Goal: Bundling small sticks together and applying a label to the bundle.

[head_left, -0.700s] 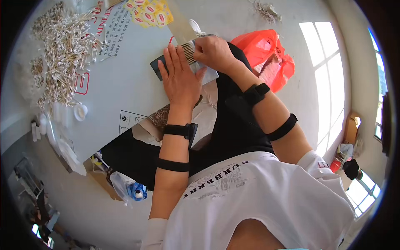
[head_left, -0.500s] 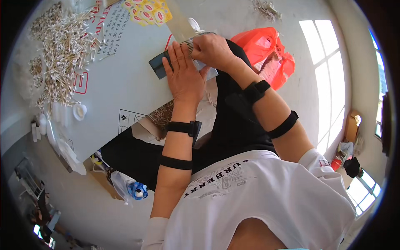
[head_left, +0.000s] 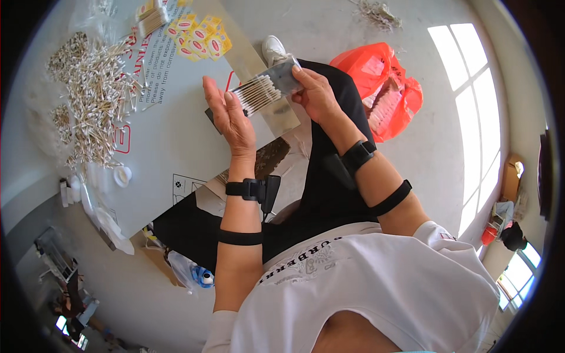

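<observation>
Between my hands lies a flat row of cotton swabs [head_left: 257, 96], side by side, with a thin shiny grey piece [head_left: 285, 78] at their right end. Whether that piece is a plastic sleeve or a sheet I cannot tell. My right hand [head_left: 321, 97] pinches its right edge between thumb and fingers. My left hand [head_left: 232, 120] is open at the swabs' left end, fingers stretched and palm turned toward them; whether its thumb touches them is unclear. Behind the left hand, a dark flat piece is mostly hidden. A big heap of loose cotton swabs [head_left: 97, 97] covers the table's left side.
Yellow-and-white cards [head_left: 203, 38] lie on the grey tabletop [head_left: 170, 126], near a bundle of swabs [head_left: 150, 17]. A white roll [head_left: 122, 176] sits below the heap. Right of my leg stands a red plastic bag [head_left: 406, 106] with pinkish packs. A carton [head_left: 268, 156] shows below the table edge.
My hands were together over the piece on the table. Now they are apart, the left turned palm-inward and moved left, the right pinching the grey piece, with the swab row exposed.
</observation>
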`<control>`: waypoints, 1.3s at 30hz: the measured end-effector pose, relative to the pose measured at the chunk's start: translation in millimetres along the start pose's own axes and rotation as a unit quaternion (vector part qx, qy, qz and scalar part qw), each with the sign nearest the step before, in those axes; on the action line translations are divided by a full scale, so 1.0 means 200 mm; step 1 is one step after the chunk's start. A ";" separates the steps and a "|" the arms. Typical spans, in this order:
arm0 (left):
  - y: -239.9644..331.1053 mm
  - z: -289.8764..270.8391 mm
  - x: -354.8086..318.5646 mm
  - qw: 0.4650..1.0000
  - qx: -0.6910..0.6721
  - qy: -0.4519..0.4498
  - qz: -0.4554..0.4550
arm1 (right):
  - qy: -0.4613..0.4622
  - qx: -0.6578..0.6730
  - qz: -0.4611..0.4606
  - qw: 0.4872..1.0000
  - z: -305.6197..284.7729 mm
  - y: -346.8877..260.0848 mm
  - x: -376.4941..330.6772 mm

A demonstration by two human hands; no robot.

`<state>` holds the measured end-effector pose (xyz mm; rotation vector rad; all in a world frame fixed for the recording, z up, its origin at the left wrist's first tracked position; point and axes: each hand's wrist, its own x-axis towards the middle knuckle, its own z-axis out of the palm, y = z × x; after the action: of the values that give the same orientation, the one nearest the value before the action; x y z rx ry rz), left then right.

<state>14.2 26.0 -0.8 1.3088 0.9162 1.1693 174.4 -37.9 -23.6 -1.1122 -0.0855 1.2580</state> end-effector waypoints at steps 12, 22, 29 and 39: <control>-0.01 0.18 -0.04 0.989 0.143 0.001 0.028 | -0.023 -0.041 -0.044 0.998 0.06 0.05 0.01; 0.00 0.14 0.00 0.983 0.170 -0.009 0.068 | -0.019 -0.025 -0.057 0.998 0.10 0.03 -0.01; 0.03 -0.12 0.43 0.903 0.402 0.012 0.151 | 0.010 -0.072 -0.019 0.997 0.06 -0.03 0.04; 0.01 -0.09 0.78 0.840 0.519 -0.134 0.086 | 0.018 -0.023 -0.065 0.997 0.11 0.00 0.02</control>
<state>29.8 181.9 18.0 2.3928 1.2988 0.5271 163.7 -22.4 -13.8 -1.1497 -0.1575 1.1233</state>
